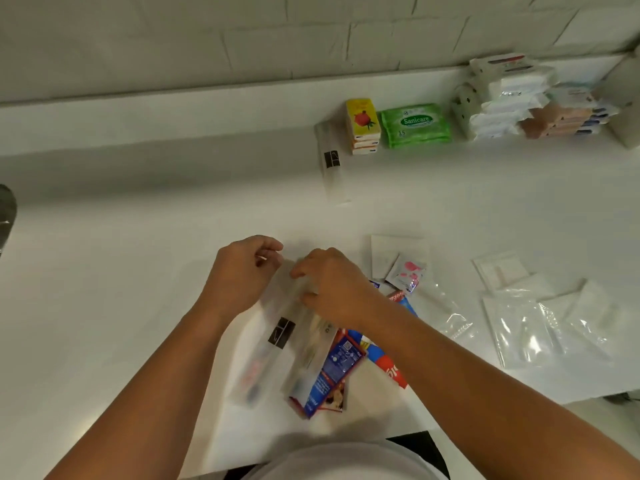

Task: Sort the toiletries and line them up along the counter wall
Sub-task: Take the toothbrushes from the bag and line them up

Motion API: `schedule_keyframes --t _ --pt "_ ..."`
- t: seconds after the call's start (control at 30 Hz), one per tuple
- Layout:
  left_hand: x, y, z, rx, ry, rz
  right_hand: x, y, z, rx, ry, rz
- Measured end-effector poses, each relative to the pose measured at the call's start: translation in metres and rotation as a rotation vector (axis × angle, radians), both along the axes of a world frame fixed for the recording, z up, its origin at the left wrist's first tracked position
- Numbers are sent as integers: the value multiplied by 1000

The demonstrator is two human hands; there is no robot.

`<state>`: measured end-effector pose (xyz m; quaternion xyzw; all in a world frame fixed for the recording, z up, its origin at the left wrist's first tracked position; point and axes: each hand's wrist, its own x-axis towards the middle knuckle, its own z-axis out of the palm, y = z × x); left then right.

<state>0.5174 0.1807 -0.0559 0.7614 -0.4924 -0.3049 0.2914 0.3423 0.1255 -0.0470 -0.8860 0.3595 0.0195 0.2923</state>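
Note:
Both my hands meet over a pile of toiletries at the counter's near middle. My left hand [242, 271] pinches the top end of a frosted toothbrush packet [270, 344] with a black label. My right hand [332, 285] grips a second frosted packet [308, 355] lying beside it. Under them lie blue and red toothpaste boxes [332, 372]. Along the wall stand a frosted toothbrush packet [330, 164], yellow soap boxes [362, 126], a green Sanicare wipes pack [415, 124] and stacked white tissue packs [509, 98].
Small white sachets [398, 261] and a pink-printed sachet [410, 271] lie right of my hands. Clear plastic bags [540, 327] are spread at the right. The counter's front edge [485, 414] runs below them. A dark object [7, 209] shows at the far left edge.

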Motion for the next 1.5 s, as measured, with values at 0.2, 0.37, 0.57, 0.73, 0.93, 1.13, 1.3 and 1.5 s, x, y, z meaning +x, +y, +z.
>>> schedule_keyframes --t 0.2,0.37,0.57,0.73,0.93,1.13,1.3,1.5 --pt "3 45 -5 39 16 -3 4 11 -8 -159 87 309" --pt "4 66 -8 73 67 37 15 7 -14 -283 146 382" --pt "13 68 2 145 110 -10 17 -2 -21 -244 68 313" --pt "20 55 10 127 122 -8 6 -19 -12 -90 -28 126" --pt "29 27 15 16 219 152 -10 -42 -1 229 -144 -140" --pt "35 -10 19 -190 564 384 -16 -56 -3 223 -148 -215" --pt "27 -39 25 -302 842 375 -9 -62 -4 337 -275 -336" --pt "11 -66 17 -148 929 218 5 -68 -3 1000 -695 -580"
